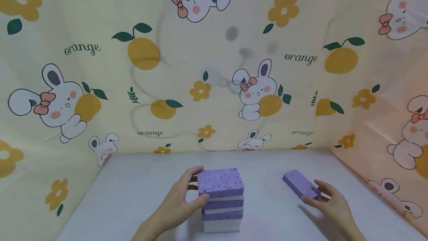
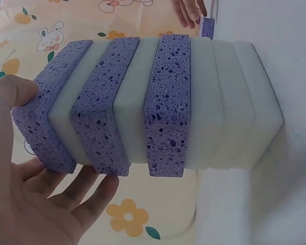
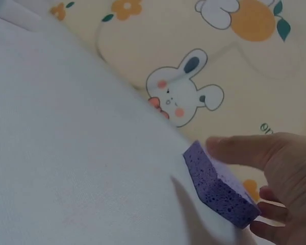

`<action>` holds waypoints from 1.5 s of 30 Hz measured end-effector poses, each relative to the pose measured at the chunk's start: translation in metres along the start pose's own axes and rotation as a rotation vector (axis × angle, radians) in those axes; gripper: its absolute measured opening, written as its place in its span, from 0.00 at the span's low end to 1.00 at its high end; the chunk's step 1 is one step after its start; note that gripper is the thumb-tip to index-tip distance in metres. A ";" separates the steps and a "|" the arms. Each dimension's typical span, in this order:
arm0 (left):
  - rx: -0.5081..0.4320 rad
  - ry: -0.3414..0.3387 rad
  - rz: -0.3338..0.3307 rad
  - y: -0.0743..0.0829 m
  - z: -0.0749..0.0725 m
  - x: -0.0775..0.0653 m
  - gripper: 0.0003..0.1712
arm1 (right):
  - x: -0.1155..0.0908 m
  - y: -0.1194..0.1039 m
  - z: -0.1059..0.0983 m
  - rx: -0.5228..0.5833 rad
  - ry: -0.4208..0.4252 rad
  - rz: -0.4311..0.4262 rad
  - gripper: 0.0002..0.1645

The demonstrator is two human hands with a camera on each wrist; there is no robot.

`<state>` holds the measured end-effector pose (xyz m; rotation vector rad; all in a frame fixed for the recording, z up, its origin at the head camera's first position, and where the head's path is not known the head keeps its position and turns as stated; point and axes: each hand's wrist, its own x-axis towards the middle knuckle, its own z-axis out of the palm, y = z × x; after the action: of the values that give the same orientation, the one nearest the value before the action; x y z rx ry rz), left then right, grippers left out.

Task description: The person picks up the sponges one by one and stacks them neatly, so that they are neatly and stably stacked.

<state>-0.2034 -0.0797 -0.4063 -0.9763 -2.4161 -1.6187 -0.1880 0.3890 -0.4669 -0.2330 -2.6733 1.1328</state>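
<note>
We see left hand (image 1: 178, 202) gripping top of sponge stack (image 1: 221, 199); right hand (image 1: 331, 202) grasps tilted single purple sponge (image 1: 301, 184) on white table (image 1: 133, 196).

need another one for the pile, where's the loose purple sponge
In the head view it is right of the sponge stack, tilted above the table, gripped by the right hand: loose sponge.

2 bare hands (image 1: 177, 205) and forearms, no sleeves or rings.
</note>
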 end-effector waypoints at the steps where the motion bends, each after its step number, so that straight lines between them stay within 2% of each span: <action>1: 0.000 0.001 0.003 0.000 0.001 0.000 0.39 | 0.000 0.000 0.000 0.012 -0.011 0.006 0.56; 12: 0.018 0.001 0.005 0.001 0.001 0.001 0.38 | 0.007 0.004 0.001 0.027 -0.042 0.092 0.62; 24: 0.011 -0.008 -0.013 0.003 0.002 0.000 0.39 | 0.010 0.006 0.006 -0.007 -0.018 0.130 0.61; 35: 0.017 -0.003 -0.018 0.003 0.002 -0.001 0.39 | 0.005 0.006 0.008 0.077 0.056 0.008 0.54; 45: 0.011 -0.002 -0.004 0.002 0.003 -0.001 0.39 | 0.000 0.000 0.010 0.212 0.052 -0.041 0.49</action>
<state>-0.2011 -0.0771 -0.4067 -0.9726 -2.4264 -1.6048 -0.1908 0.3821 -0.4735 -0.1669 -2.4775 1.3646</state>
